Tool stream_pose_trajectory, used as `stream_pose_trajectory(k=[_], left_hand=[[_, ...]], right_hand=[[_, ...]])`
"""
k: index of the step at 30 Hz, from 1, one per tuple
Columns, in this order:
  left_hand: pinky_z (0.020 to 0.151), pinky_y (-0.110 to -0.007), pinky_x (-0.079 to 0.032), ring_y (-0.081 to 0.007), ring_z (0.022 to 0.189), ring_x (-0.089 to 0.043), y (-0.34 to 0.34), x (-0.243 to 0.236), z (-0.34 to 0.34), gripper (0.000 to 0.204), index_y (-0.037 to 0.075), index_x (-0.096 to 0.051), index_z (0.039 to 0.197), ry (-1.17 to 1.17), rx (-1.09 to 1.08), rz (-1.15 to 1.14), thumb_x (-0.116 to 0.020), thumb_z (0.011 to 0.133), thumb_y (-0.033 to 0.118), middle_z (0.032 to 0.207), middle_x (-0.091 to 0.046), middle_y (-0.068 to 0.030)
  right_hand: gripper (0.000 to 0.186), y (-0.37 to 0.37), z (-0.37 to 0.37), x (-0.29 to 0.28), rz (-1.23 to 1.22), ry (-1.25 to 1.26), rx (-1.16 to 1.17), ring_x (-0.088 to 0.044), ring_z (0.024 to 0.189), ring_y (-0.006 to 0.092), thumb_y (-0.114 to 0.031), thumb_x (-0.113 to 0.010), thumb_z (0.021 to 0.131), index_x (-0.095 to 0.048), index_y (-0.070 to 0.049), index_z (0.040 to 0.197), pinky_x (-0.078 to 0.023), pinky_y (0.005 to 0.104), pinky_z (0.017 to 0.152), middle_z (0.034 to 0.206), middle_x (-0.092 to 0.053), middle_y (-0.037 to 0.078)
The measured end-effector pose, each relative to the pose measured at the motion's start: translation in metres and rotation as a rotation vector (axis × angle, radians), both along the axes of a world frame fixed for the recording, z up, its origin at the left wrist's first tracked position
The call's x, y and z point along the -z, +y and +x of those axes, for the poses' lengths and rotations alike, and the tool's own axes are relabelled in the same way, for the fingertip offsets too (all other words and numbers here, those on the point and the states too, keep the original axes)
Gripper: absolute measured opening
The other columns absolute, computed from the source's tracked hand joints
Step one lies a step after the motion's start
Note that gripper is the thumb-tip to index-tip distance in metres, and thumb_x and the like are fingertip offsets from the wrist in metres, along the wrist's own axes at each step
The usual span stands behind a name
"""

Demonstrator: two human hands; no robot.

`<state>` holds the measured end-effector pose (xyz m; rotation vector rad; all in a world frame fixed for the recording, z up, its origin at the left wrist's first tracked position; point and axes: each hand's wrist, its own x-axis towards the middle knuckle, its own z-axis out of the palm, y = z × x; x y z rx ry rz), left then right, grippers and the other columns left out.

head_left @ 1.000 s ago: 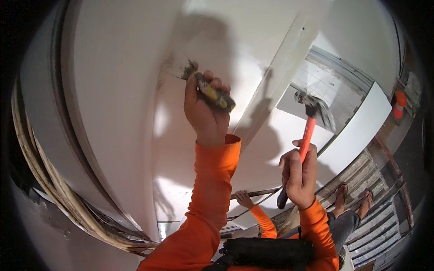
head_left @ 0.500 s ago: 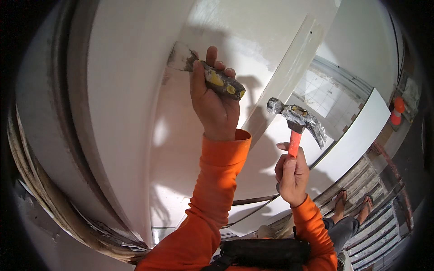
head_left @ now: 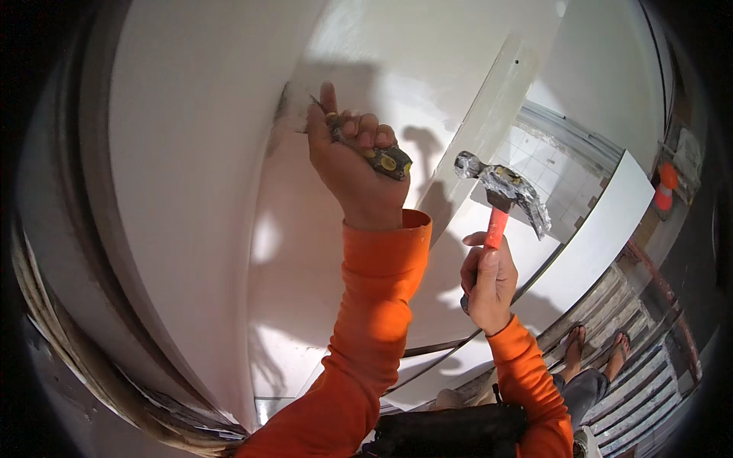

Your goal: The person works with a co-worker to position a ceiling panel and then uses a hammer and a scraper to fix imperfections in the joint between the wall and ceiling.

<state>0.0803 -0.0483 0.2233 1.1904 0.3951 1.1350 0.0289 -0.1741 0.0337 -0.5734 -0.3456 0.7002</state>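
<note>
My left hand (head_left: 355, 179) is raised in front of a white wall, its fingers wrapped around the dark, yellow-flecked handle of a putty knife (head_left: 392, 162). The index finger extends along the tool toward the inside corner. The blade is turned nearly edge-on and partly hidden by the fingers, so whether it touches the wall I cannot tell. Lower and to the right, my right hand (head_left: 491, 284) grips the red handle of a claw hammer (head_left: 508, 187). The hammer's head is crusted with white material and points up, apart from the putty knife.
A pale vertical strip (head_left: 489, 107) stands out from the wall behind the hammer. Right of it is an opening with white tiles (head_left: 534, 164) and a white ledge (head_left: 592, 229). Sandalled feet (head_left: 618, 355) stand on a slatted platform (head_left: 634, 404). An orange cone (head_left: 666, 183) is at far right.
My left hand has turned and closed further round the putty knife, so its blade shows less face. The hammer in my right hand stays nearly where it was. The view has shifted slightly.
</note>
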Motion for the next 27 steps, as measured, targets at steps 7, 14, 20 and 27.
stream_pose_trajectory(k=[7,14,20,27], left_hand=[[0.051,-0.021,-0.041,-0.0053,0.053,-0.04,-0.013,-0.01,0.012,0.021,0.015,-0.049,0.08,0.124,-0.191,0.061,-0.047,0.1,0.021,0.062,-0.039,0.0072],[0.049,-0.023,-0.038,-0.0055,0.053,-0.039,-0.016,-0.01,0.018,0.021,0.014,-0.046,0.078,0.152,-0.276,0.1,-0.044,0.098,0.015,0.063,-0.035,0.007],[0.05,-0.022,-0.037,-0.0058,0.053,-0.038,-0.016,-0.008,0.019,0.022,0.014,-0.045,0.079,0.161,-0.257,0.106,-0.041,0.1,0.017,0.064,-0.035,0.0065],[0.05,-0.023,-0.037,-0.0057,0.054,-0.038,-0.016,-0.008,0.018,0.02,0.014,-0.045,0.081,0.14,-0.211,0.104,-0.042,0.1,0.019,0.065,-0.036,0.0064]], right_hand=[[0.044,0.014,-0.007,-0.001,0.166,0.119,0.033,-0.039,0.049,0.005,-0.042,-0.035,0.106,-0.053,-0.003,0.095,-0.03,0.0239,0.045,0.06,-0.045,-0.002],[0.047,0.048,-0.055,-0.027,0.267,0.225,-0.01,-0.03,0.043,0.0092,-0.054,-0.04,0.102,-0.042,-0.009,0.088,-0.025,0.0246,0.041,0.056,-0.038,0.0],[0.053,0.053,-0.064,-0.037,0.463,0.454,0.168,-0.037,0.047,0.0087,-0.056,-0.035,0.102,-0.046,-0.007,0.083,-0.029,0.0247,0.044,0.058,-0.043,0.0],[0.053,0.058,-0.053,-0.025,0.291,0.257,0.18,-0.038,0.047,0.0084,-0.053,-0.033,0.103,-0.047,-0.006,0.083,-0.029,0.025,0.044,0.058,-0.044,0.001]])
